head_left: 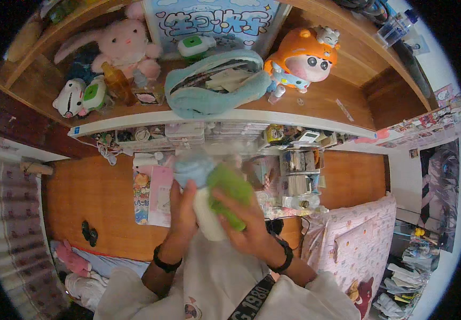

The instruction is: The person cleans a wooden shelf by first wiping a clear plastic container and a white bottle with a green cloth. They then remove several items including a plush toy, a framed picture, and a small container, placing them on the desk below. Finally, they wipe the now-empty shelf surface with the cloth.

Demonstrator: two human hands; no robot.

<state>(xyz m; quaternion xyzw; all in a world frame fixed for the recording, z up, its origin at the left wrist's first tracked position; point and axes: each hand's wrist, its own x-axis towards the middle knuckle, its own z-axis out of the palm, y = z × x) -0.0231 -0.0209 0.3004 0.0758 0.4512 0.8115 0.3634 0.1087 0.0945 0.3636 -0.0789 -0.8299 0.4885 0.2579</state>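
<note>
Both of my hands are raised close before my chest, above the cluttered desk. My left hand (183, 212) grips a light-coloured item, blue at its top (192, 170) and cream lower down (207, 220); blur hides its exact kind. Against its right side my right hand (238, 222) holds a green cloth (230, 192). On the shelf beyond, a light-blue plush pouch (218, 96) lies with its zip open and papers inside. A figurine in an orange hood (304, 60) stands right of the pouch, a pink plush rabbit (124, 48) left of it.
A white-edged shelf (222, 116) crosses above the desk. An amber bottle (116, 84) and small white-and-green containers (94, 94) stand on it. Below are books (299, 185), clear bottles (302, 201) and a pink folder (161, 192). A bed with a pink cover (354, 240) is at the right.
</note>
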